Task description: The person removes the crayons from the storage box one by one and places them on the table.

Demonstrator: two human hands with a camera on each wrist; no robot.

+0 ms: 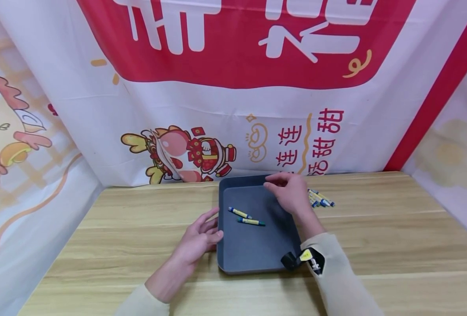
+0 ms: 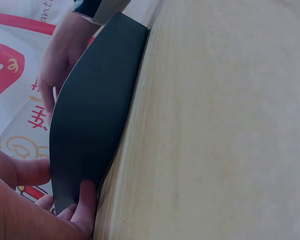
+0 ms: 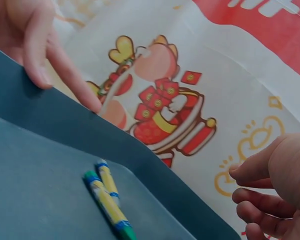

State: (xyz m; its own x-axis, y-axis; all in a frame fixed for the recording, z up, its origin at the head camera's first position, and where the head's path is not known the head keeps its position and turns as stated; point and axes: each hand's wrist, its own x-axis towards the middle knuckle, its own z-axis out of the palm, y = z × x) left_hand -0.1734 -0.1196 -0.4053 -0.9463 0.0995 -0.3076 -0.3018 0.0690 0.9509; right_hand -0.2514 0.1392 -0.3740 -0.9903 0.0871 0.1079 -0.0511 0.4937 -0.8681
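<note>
A dark grey rectangular tray lies on the wooden table. My left hand holds its left wall, with the thumb at the rim and other fingers against the outer side. Inside the tray are two crayons in yellow-and-blue wrappers, a green one and a second crayon whose colour is hard to tell. Over the tray's far right corner hovers my right hand. Its fingers are loosely bent, and the right wrist view shows nothing between thumb and fingers.
Several more crayons lie in a loose pile on the table to the right of the tray, partly behind my right hand. A printed white and red cloth hangs along the table's back edge. Wooden tabletop extends on both sides.
</note>
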